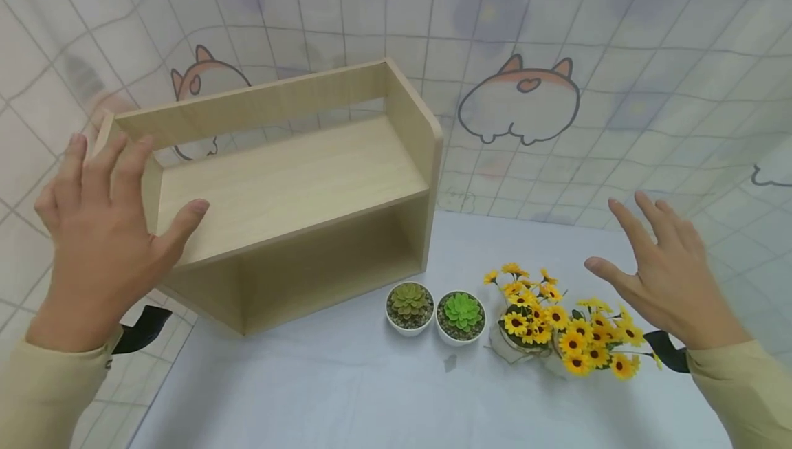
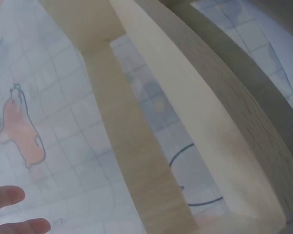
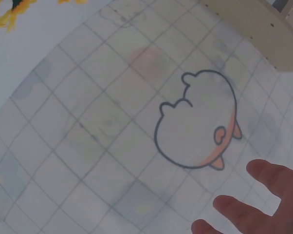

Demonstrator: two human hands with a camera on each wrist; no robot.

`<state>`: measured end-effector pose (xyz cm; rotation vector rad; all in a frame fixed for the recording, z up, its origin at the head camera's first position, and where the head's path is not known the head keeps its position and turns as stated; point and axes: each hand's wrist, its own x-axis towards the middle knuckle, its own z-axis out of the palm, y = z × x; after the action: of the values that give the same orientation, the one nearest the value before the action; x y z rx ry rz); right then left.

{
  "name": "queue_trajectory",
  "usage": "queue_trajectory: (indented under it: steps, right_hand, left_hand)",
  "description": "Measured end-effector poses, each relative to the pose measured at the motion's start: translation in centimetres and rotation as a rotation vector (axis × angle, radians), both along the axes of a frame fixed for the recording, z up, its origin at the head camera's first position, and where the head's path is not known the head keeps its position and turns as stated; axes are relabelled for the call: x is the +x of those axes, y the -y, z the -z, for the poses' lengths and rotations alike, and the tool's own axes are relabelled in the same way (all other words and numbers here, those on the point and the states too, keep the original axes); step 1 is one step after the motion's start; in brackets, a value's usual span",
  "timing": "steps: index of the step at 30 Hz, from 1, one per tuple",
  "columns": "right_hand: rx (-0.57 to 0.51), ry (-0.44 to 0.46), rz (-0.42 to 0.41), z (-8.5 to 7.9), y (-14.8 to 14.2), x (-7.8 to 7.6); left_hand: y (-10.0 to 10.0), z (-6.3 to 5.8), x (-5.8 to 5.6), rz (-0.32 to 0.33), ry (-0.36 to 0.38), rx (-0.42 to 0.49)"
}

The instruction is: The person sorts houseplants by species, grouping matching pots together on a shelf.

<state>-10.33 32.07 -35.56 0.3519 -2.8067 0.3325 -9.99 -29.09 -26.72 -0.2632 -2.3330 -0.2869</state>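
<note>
A light wooden two-tier shelf (image 1: 297, 181) stands at the left of the table in the head view. My left hand (image 1: 108, 222), fingers spread, hovers in front of the shelf's left end; whether it touches the wood I cannot tell. To the right, my right hand (image 1: 671, 274) hangs with spread fingers above and behind the yellow flowers, holding nothing. Below the shelf's right end sit a dull green potted succulent (image 1: 410, 303) and a bright green potted succulent (image 1: 462, 312). Beside them stand one pot of yellow flowers (image 1: 526, 311) and another pot of yellow flowers (image 1: 594, 339).
A white cloth covers the table (image 1: 309, 394). Behind it hangs a gridded curtain (image 1: 606, 91) with cartoon animal prints, which also runs along both sides. The shelf's back has an open slot under its top rail (image 2: 137, 161).
</note>
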Motion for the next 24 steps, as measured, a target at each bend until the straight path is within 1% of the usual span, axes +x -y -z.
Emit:
queue_trajectory:
  steps: [1, 4, 7, 9, 11, 12, 13, 18, 21, 24]
  right_hand:
    - [-0.005, -0.011, -0.010, -0.1, 0.3, -0.3]
    - [-0.036, -0.017, -0.029, -0.4, 1.4, -1.3]
    - [-0.072, -0.026, -0.042, -0.8, 2.6, -2.3]
    - [-0.095, -0.040, -0.056, -1.0, 3.5, -3.1]
    - [-0.109, -0.059, -0.076, -1.1, 4.5, -3.9]
    - [-0.114, -0.071, -0.089, -1.2, 4.9, -4.3]
    - [-0.120, -0.085, -0.105, -1.3, 5.5, -4.7]
    - [-0.149, -0.163, -0.196, -1.7, 8.2, -6.8]
    - [-0.147, -0.205, -0.240, -2.1, 9.7, -8.0]
    - [-0.141, -0.219, -0.269, -2.6, 11.0, -9.3]
  left_hand:
    - [0.3, 0.0, 0.0, -0.007, -0.021, 0.011]
    - [0.8, 0.2, -0.1, -0.027, -0.115, 0.040]
    - [1.1, 0.2, -0.3, -0.058, -0.187, 0.068]
    - [1.3, 0.2, -0.4, -0.076, -0.208, 0.074]
    - [1.7, 0.3, -0.2, -0.093, -0.212, 0.077]
    - [1.9, 0.4, -0.1, -0.101, -0.208, 0.079]
    - [2.2, 0.5, 0.0, -0.109, -0.190, 0.074]
    - [3.5, 0.8, 0.7, -0.112, -0.075, 0.068]
    - [3.9, 1.1, 1.1, -0.120, -0.019, 0.100]
    - [4.3, 1.3, 1.7, -0.145, 0.034, 0.124]
